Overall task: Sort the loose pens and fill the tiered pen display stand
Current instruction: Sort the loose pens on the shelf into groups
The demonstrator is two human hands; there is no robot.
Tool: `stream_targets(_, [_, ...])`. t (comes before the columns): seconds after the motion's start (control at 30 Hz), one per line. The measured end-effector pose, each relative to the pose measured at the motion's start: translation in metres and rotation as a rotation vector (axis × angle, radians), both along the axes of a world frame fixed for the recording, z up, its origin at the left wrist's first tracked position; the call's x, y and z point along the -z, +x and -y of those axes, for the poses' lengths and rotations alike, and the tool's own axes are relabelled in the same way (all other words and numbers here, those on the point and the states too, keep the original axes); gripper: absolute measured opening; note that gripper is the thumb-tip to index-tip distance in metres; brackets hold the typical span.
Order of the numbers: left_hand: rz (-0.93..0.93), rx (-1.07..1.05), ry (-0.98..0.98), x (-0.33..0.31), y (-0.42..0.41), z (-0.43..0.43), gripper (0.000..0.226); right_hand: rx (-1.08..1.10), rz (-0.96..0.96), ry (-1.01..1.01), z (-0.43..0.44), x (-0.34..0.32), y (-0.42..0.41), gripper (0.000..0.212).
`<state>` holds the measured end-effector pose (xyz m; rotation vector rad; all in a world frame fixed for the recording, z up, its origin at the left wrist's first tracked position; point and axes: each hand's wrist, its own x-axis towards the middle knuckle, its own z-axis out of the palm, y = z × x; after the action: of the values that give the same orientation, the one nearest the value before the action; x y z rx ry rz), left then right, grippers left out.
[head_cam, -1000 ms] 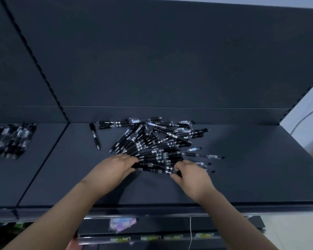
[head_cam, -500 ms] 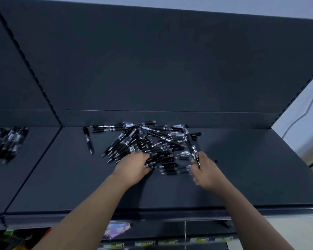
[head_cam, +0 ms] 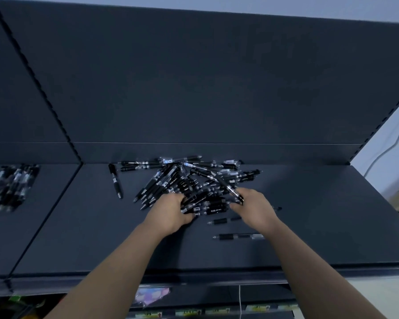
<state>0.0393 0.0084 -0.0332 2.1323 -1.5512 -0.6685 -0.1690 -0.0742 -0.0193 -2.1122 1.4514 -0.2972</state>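
Pen (head_cam: 226, 187), long axis far-left to near-right, in grip of right hand (head_cam: 255, 207); left hand (head_cam: 171, 212) clasps piled pens (head_cam: 194, 180)

Pen pile (head_cam: 194, 180) is hogging the far middle of the shelf (head_cam: 320, 215); its right end is lying wide open.

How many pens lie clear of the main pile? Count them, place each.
4. A lone pen left of the pile; near pen and nearest pen in front, beside the right hand; a pen tip right of that hand. Some may be hidden.
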Motion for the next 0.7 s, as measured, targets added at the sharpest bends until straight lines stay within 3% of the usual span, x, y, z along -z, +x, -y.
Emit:
stream_targets(0.17, [0.054,0.057,0.08,-0.003,0.004,-0.001,0.024,0.017,-0.104,-0.026,0.004,0.009,-0.001,0.008])
stream_targets(0.37, [0.147,0.095,0.13,-0.008,0.006,-0.004,0.028,0.181,-0.104,-0.023,0.016,0.01,-0.025,0.014])
stream_targets(0.57, [-0.228,-0.108,0.051,-0.014,0.023,-0.005,0.023,0.145,0.078,0.028,0.016,0.011,-0.018,0.012])
stream_targets(0.7, [-0.339,-0.161,0.011,-0.021,0.035,-0.01,0.021,0.046,0.188,0.091,0.01,0.009,-0.004,0.017])
